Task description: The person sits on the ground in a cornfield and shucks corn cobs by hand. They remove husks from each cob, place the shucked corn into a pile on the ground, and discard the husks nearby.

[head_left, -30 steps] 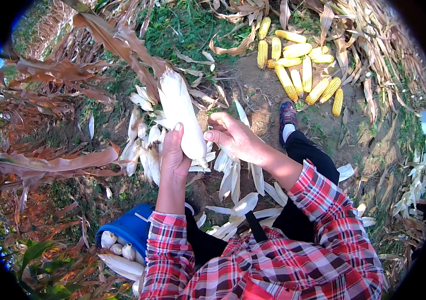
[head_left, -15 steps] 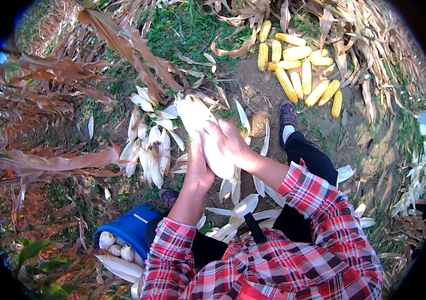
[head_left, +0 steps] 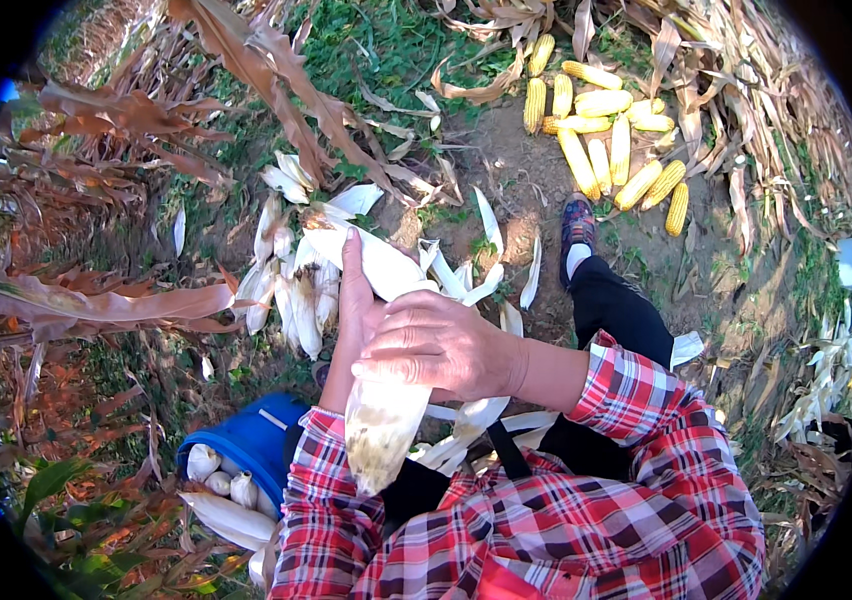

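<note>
An ear of corn in pale husk [head_left: 378, 264] lies across my left hand [head_left: 354, 300], its tip pointing up and left. The left thumb presses along the ear's side; the other fingers are hidden beneath. My right hand [head_left: 446, 345] is closed over the ear's lower part, fingers wrapped round a broad, mottled husk leaf [head_left: 384, 430] that hangs down toward my body. Whether that leaf is still attached is hidden by the hand. Below and left of the ear, a heap of husked-in ears [head_left: 301, 305] rests on the ground.
Bare yellow cobs [head_left: 618, 150] lie in a group at the far right-centre. A blue bucket [head_left: 251, 440] tipped on its side at lower left holds several ears in husk. Loose husk leaves [head_left: 486, 220] are scattered about my feet. Dry corn stalks [head_left: 96, 310] stand at the left.
My right hand has moved down and turned over, drawing a husk leaf back toward my body. The ear has shifted slightly left and down, still on my left hand.
</note>
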Demonstrator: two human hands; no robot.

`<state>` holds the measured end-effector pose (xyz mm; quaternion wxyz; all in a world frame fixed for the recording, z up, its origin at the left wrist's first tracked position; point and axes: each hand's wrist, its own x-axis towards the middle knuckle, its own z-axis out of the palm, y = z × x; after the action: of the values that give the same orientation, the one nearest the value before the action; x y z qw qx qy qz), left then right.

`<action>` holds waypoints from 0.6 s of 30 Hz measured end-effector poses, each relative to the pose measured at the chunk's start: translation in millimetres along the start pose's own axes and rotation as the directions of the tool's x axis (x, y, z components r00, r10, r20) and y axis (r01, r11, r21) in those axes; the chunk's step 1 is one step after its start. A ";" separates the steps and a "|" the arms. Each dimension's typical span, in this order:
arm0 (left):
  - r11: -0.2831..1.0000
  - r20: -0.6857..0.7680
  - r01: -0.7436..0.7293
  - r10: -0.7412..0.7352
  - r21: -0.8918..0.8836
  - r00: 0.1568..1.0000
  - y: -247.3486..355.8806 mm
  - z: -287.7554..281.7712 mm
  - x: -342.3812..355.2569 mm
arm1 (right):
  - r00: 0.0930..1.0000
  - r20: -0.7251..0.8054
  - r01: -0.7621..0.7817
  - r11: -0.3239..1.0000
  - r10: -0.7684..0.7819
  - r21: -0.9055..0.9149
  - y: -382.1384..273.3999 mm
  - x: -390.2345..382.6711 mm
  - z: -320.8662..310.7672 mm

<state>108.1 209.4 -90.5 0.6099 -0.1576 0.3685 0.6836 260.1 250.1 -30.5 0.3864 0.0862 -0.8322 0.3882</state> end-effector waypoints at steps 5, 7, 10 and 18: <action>0.991 -0.023 -0.124 0.125 0.055 0.992 -4.8 20.4 -10.6 | 0.977 0.120 -0.178 0.984 0.175 0.008 31.5 -4.5 -3.2; 0.999 -0.031 0.019 -0.018 0.031 0.999 -5.6 18.2 -9.9 | 0.986 0.133 -0.114 0.991 0.103 0.074 24.2 -7.9 5.5; 0.999 0.005 0.034 -0.034 -0.004 0.999 -17.7 19.6 -5.3 | 0.931 0.064 -0.366 0.909 0.360 0.199 13.5 -5.0 0.1; 0.943 0.120 -0.128 0.095 0.308 0.988 -2.8 14.0 -2.0 | 0.409 0.385 -0.166 -0.348 0.828 0.923 21.7 -2.4 -12.2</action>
<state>114.5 217.6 -80.6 0.6058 -0.0016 0.4489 0.6569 259.1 273.3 -39.8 0.1612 -0.1984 -0.1155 0.9599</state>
